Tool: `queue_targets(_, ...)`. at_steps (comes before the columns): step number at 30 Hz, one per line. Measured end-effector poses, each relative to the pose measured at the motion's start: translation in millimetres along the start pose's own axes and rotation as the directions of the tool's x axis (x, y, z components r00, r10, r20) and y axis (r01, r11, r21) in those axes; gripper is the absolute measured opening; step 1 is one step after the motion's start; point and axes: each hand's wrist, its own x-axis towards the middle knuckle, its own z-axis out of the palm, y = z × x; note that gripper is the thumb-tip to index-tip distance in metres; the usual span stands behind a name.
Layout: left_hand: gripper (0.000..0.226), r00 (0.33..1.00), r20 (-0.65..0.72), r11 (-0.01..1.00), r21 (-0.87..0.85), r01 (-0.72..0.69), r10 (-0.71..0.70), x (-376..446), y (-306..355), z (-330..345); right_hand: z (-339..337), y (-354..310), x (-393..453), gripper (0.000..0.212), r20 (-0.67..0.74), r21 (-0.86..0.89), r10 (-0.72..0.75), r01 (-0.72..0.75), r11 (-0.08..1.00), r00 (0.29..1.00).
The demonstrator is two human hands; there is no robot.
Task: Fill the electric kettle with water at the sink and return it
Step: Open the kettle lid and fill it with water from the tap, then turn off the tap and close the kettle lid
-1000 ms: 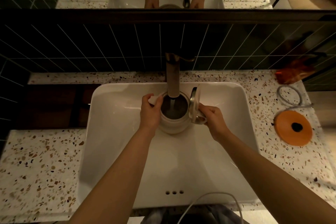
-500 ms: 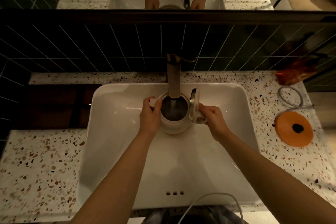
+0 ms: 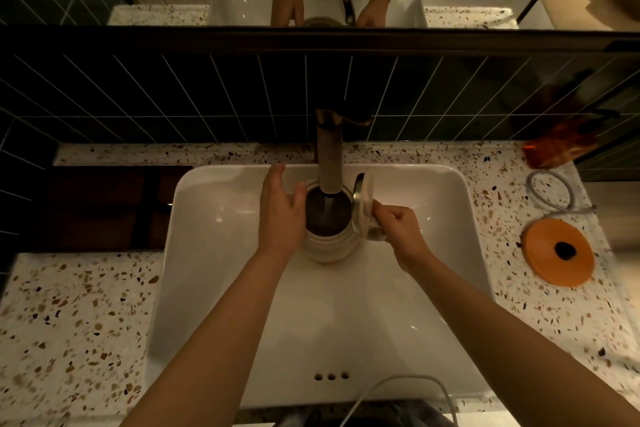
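Note:
A white electric kettle (image 3: 325, 248) is held in the white sink (image 3: 349, 319) under the brass faucet (image 3: 329, 156). Its lid (image 3: 363, 206) is flipped up on the right. Water runs from the spout into the dark opening. My right hand (image 3: 398, 229) is closed around the kettle's handle on the right side. My left hand (image 3: 280, 215) is at the kettle's left side, fingers straightened and pointing toward the wall, thumb near the rim. The handle itself is hidden under my fingers.
The kettle's round orange base (image 3: 559, 253) lies on the speckled counter (image 3: 69, 340) to the right of the sink, its grey cord (image 3: 550, 191) looped behind it. An orange packet (image 3: 561, 146) leans by the dark tiled wall. A white cable (image 3: 398, 388) hangs by the sink's near edge.
My left hand has let go of the kettle's left side and opened, fingers now stretched toward the wall. The right hand and kettle have stayed under the running faucet.

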Motion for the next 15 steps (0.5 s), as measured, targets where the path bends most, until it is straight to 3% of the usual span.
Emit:
queue_targets(2,0.053,0.966,0.015,0.958,0.125,-0.257,0.258,7,24,-1,0,-1,0,0.045,-0.005,0.002,0.009,-0.009,1.000,1.000)
queue_targets(5,0.053,0.819,0.196,0.755,0.316,-0.574,0.540,21,58,0,0,-2,1,0.044,-0.001,0.003,0.018,-0.018,1.000,1.000)
queue_targets(7,0.053,0.741,0.331,0.622,0.403,-0.671,0.585,31,68,2,1,-5,0,0.041,-0.004,0.010,0.018,-0.018,1.000,1.000)
queue_targets(9,0.052,0.704,0.418,0.525,0.472,-0.709,0.574,37,67,5,1,-5,0,0.040,-0.005,0.013,0.019,-0.019,1.000,1.000)
queue_targets(15,0.052,0.710,0.441,0.554,0.444,-0.704,0.549,38,62,8,-1,2,2,0.044,0.008,0.012,0.027,-0.027,1.000,1.000)
